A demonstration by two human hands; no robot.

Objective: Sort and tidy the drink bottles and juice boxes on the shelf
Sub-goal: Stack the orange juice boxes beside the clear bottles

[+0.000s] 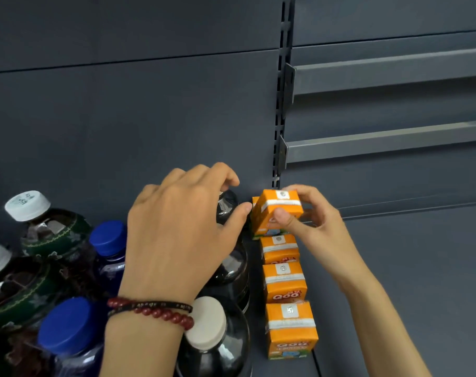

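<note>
My right hand [310,221] pinches an orange juice box [279,210], thumb on its front and fingers behind, tilted at the far end of a row of orange juice boxes [284,281] on the shelf. Another orange box peeks out just behind it. My left hand [182,232], with bead bracelets on the wrist, curls over the top of a dark drink bottle [228,205] at the back; its cap is hidden under the fingers. A white-capped dark bottle [207,325] stands nearer in the same row.
Blue-capped bottles [109,238] and white-capped bottles with green labels [30,205] fill the shelf's left side. A slotted upright [280,104] divides the back panel. Bare grey shelf floor [394,281] lies right of the juice boxes, with rails [381,142] above it.
</note>
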